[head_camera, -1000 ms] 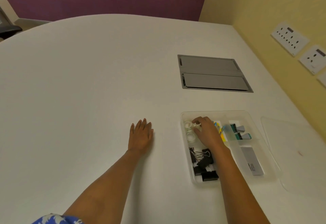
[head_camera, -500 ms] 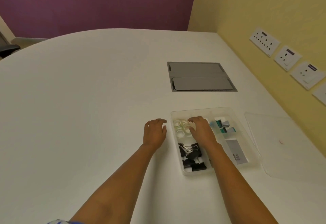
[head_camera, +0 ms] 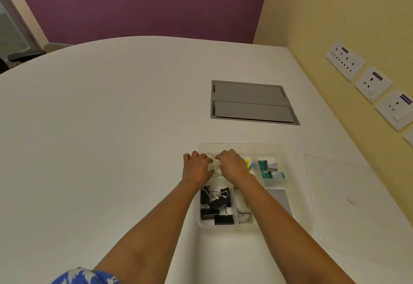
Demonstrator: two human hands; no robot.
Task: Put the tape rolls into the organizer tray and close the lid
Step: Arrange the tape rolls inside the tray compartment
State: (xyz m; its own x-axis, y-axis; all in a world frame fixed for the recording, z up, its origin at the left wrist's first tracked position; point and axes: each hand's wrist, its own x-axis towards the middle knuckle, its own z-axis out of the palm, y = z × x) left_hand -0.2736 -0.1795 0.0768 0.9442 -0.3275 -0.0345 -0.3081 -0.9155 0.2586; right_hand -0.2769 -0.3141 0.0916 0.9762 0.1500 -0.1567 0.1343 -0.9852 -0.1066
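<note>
A clear plastic organizer tray (head_camera: 288,160) lies on the white table at the lower right. Small clear tape rolls (head_camera: 213,165) sit in its far-left compartment, mostly hidden by my hands. My left hand (head_camera: 196,168) and my right hand (head_camera: 233,166) meet over that compartment, fingers curled around the rolls. Which hand grips a roll cannot be told apart clearly. The clear lid (head_camera: 353,205) lies flat on the table to the right of the tray.
Black binder clips (head_camera: 215,205) fill the tray's near-left compartment, a stapler-like item (head_camera: 241,203) beside them, green-grey clips (head_camera: 269,169) and a grey card (head_camera: 279,198) to the right. A grey cable hatch (head_camera: 251,102) is set into the table. Wall sockets (head_camera: 371,84) are at right.
My left hand has moved right from the bare table to the tray's far-left compartment and joined my right hand on the tape rolls. The view has shifted slightly.
</note>
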